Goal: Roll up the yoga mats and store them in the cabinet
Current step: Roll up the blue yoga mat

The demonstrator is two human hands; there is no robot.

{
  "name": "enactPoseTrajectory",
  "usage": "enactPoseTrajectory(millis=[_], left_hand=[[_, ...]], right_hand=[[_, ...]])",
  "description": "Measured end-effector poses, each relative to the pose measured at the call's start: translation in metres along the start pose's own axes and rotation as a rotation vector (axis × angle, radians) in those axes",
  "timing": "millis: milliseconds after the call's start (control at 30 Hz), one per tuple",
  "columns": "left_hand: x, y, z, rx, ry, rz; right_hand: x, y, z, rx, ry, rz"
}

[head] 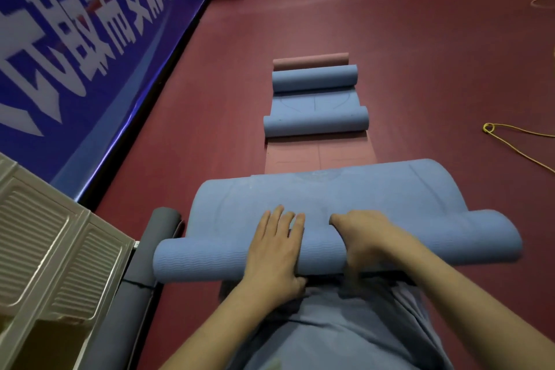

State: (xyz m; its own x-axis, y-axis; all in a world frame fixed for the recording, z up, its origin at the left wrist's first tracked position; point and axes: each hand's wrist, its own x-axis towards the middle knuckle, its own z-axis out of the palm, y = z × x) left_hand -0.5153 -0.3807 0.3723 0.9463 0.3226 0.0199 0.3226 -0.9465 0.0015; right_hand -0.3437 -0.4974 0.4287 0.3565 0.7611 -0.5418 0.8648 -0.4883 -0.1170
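A blue yoga mat (pixel 330 189) lies on the red floor right in front of me. Its near end is wound into a roll (pixel 204 258) and the rest curves up beyond it. My left hand (pixel 276 246) presses on top of the roll with straight fingers. Just to its right, my right hand (pixel 366 240) grips the roll with curled fingers. Farther off lies a second blue mat (pixel 315 120) rolled in from both ends. Behind that is a rolled pink mat (pixel 310 60). The beige louvred cabinet (pixel 60 249) stands at my left.
A dark grey rolled mat (pixel 162 225) lies between the cabinet and the blue roll. A flat pink mat (pixel 318 153) stretches ahead. A blue banner wall (pixel 90 39) runs along the left. A yellow cord (pixel 510 141) trails on the floor at right.
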Motion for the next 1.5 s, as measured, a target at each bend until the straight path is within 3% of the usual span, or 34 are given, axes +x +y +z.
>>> enactPoseTrajectory(millis=[133,200,267,367,467,533,633,700,933,1100,1167,1300,1500], left_hand=[[-0.011,0.008,0.022,-0.029,0.209,-0.030],[-0.007,0.004,0.023,-0.005,0.263,-0.015],[-0.001,-0.002,0.020,0.036,0.249,-0.022],[0.019,-0.008,0.003,0.025,0.040,-0.006],[0.054,-0.024,-0.022,-0.040,-0.215,0.031],[0.078,-0.033,-0.039,-0.116,-0.370,0.029],[0.097,-0.039,-0.047,-0.176,-0.522,0.008],[0.097,-0.037,-0.042,-0.122,-0.464,-0.006],[0.041,-0.003,0.006,0.043,0.080,-0.156],[0.050,-0.019,0.025,0.067,0.282,-0.067],[0.064,-0.029,0.015,0.048,0.217,-0.048],[0.095,-0.043,-0.010,0.001,-0.078,-0.032],[0.112,-0.055,-0.038,-0.020,-0.199,-0.013]], right_hand=[[0.019,-0.002,-0.022,0.031,-0.187,-0.014],[0.018,0.000,-0.014,0.045,-0.130,0.004],[0.011,0.003,0.001,0.008,0.026,-0.014],[-0.002,0.018,0.022,-0.046,0.322,-0.053],[-0.003,0.035,0.035,-0.069,0.477,-0.056],[0.002,0.046,0.033,-0.110,0.488,-0.017],[0.012,0.045,0.013,-0.128,0.367,0.052],[0.019,0.043,0.000,-0.120,0.292,0.058],[0.039,0.047,-0.034,0.017,0.034,0.070],[0.043,0.050,-0.033,0.055,0.091,0.050],[0.041,0.060,-0.033,0.106,0.203,0.014],[0.033,0.077,-0.034,0.207,0.346,0.014],[0.029,0.061,-0.035,-0.055,0.334,0.072]])
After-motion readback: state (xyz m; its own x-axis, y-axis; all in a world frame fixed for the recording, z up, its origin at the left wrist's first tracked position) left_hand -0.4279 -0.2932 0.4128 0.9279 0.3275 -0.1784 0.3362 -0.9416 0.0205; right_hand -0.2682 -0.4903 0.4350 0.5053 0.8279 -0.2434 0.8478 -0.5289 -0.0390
